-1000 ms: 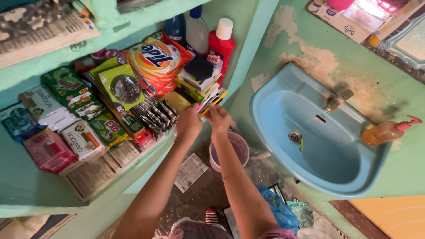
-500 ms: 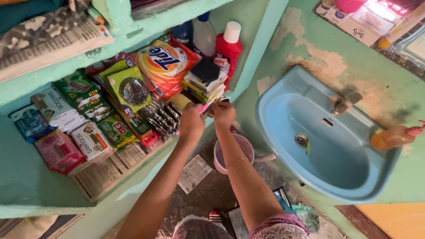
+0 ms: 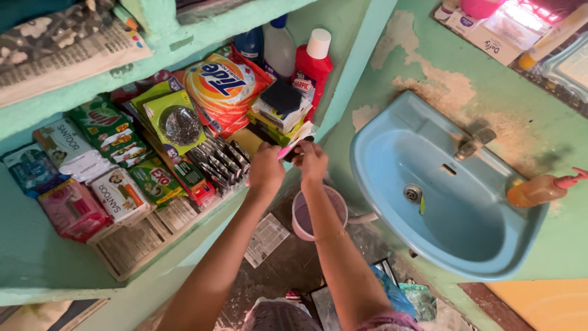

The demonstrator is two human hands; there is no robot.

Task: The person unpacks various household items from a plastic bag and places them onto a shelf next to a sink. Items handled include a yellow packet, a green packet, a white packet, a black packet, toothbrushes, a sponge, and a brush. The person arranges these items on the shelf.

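Both your left hand (image 3: 266, 168) and right hand (image 3: 311, 160) pinch a thin pink-and-white packet (image 3: 292, 144) at the front edge of the green shelf (image 3: 73, 270), just below the stack of sponge scrubbers (image 3: 280, 105). Nudge that stack and I judge it could tip off the shelf towards the floor. Beneath your wrists, the pink mesh basket (image 3: 318, 211) looks empty, and the blue sink (image 3: 441, 202) holds only a small yellow-green item by its drain.

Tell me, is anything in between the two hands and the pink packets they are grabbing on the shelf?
Nothing visible is. The left hand and the right hand are both already on the pink packets at the shelf's front edge. The stack of sponges sits just behind, not between.
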